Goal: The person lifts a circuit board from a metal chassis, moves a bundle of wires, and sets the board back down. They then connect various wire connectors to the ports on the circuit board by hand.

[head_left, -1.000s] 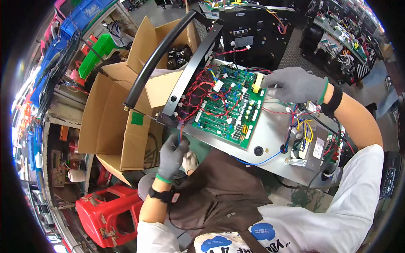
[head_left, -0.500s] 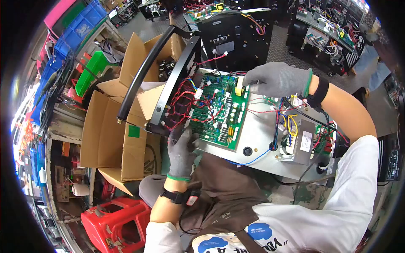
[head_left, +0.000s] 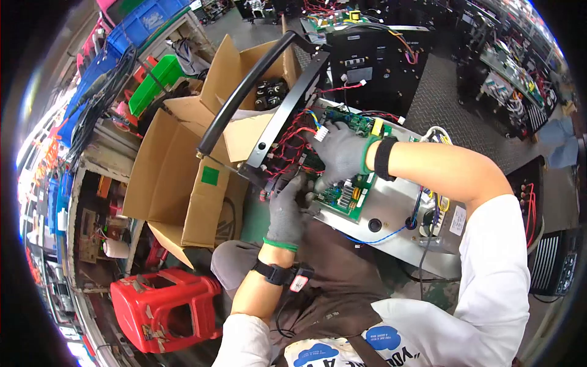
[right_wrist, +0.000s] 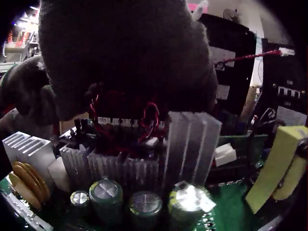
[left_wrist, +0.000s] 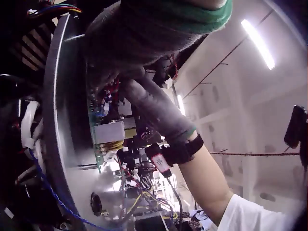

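A green circuit board (head_left: pixel 351 199) lies on a metal chassis plate (head_left: pixel 391 220), with tangled red wires (head_left: pixel 293 144) over its left part. The gloved right hand (head_left: pixel 342 153) reaches across the board, fingers bent down among the wires; its fingertips are partly hidden. At the board's lower left edge is the gloved left hand (head_left: pixel 287 211), fingers bent close to the red wires; whether it pinches one cannot be told. A white connector (head_left: pixel 321 133) with coloured wires shows beside the right hand. In the right wrist view, heatsinks (right_wrist: pixel 192 144) and capacitors (right_wrist: pixel 106 195) stand below the right hand (right_wrist: pixel 130 57).
A black handle (head_left: pixel 244 92) on a metal frame rises at the board's left. Beyond it are cardboard boxes (head_left: pixel 165 171). A red stool (head_left: pixel 162 312) stands at lower left. Black panelled units (head_left: pixel 379 67) stand behind, and a transformer with yellow wires sits on the plate's right.
The right hand has moved left from the board's right edge onto its middle, near the left hand. The left hand, lower a second ago, is up at the board's edge. The head view has shifted.
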A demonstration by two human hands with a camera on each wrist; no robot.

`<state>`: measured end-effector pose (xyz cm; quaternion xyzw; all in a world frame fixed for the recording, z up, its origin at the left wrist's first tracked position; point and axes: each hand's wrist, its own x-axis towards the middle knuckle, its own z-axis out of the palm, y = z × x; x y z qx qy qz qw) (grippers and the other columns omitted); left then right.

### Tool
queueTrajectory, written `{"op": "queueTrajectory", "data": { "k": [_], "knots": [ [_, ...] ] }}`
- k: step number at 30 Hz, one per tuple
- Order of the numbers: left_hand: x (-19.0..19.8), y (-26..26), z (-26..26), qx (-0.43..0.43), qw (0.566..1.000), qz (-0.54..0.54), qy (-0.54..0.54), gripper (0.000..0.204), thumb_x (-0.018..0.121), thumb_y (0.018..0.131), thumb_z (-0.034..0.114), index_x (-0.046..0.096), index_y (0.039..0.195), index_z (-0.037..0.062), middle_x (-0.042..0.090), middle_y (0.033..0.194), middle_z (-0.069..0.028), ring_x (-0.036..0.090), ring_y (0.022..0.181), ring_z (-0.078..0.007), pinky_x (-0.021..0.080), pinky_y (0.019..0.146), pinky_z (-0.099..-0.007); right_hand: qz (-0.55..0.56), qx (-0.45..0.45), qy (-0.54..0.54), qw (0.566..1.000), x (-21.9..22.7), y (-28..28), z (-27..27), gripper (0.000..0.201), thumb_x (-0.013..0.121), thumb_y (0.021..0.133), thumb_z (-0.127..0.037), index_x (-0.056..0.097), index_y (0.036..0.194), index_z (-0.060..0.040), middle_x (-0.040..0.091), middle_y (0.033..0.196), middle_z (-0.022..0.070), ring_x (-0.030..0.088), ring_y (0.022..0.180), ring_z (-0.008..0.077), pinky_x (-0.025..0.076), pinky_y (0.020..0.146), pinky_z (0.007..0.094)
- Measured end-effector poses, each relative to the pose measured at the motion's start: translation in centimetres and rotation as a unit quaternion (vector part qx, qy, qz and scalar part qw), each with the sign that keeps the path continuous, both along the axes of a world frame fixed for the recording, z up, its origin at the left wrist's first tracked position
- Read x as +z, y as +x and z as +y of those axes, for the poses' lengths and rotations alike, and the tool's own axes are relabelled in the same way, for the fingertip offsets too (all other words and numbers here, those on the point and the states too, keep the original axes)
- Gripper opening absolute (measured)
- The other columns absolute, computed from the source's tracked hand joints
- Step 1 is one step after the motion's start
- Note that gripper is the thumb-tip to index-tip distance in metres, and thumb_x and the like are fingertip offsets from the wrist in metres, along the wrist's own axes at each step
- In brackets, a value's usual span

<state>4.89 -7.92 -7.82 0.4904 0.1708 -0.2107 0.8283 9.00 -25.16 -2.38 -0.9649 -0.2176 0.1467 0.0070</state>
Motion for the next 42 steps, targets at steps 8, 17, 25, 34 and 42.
{"op": "queueTrajectory", "data": {
  "k": [8,17,25,34,42],
  "knots": [
    [-2.1,0.4,-0.1,0.061,0.987,-0.136,0.056,0.016,0.060,0.092,0.021,0.060,0.101,0.0072,0.059,0.072,-0.0022,0.051,0.053,-0.0093,0.039,0.045,-0.0213,-0.063,-0.123,0.081,0.987,-2.0,2.9,-0.7,0.038,0.063,0.075,-0.039,0.065,0.097,-0.0087,0.067,0.084,0.0171,0.064,0.081,0.0358,0.050,0.079,0.0456],
    [-2.9,-0.5,2.8,0.087,0.972,-0.175,0.132,0.021,0.060,0.093,0.023,0.063,0.101,0.0034,0.065,0.083,-0.0016,0.056,0.062,-0.0073,0.044,0.052,-0.0209,-0.030,-0.204,0.142,0.968,-1.7,2.5,-1.2,0.053,0.066,0.070,-0.048,0.068,0.105,-0.0076,0.067,0.101,0.0166,0.065,0.093,0.0330,0.051,0.085,0.0396],
    [-3.2,0.2,3.7,0.031,0.972,-0.184,0.143,0.026,0.061,0.093,0.026,0.063,0.103,0.0020,0.062,0.075,-0.0006,0.049,0.051,-0.0054,0.036,0.044,-0.0199,-0.070,-0.141,0.116,0.981,1.2,3.4,-1.6,0.041,0.070,0.069,-0.040,0.069,0.097,-0.0104,0.068,0.092,0.0150,0.065,0.090,0.0338,0.051,0.080,0.0431],
    [-4.8,1.3,5.0,-0.034,0.923,-0.294,0.247,0.027,0.064,0.091,0.024,0.067,0.099,-0.0013,0.060,0.073,0.0024,0.046,0.059,-0.0021,0.035,0.050,-0.0184,0.006,-0.117,-0.009,0.993,3.4,-3.8,-10.3,0.025,0.063,0.077,-0.036,0.069,0.085,-0.0126,0.067,0.082,0.0113,0.065,0.080,0.0311,0.051,0.069,0.0435],
    [-6.1,1.9,5.3,-0.014,0.897,-0.335,0.287,0.026,0.066,0.090,0.022,0.067,0.097,-0.0038,0.064,0.077,-0.0003,0.052,0.072,-0.0068,0.045,0.067,-0.0242,-0.007,-0.054,-0.112,0.992,-3.0,-6.7,-11.4,0.016,0.065,0.071,-0.022,0.067,0.084,-0.0132,0.065,0.072,0.0131,0.065,0.070,0.0334,0.050,0.062,0.0436]
  ]
}}
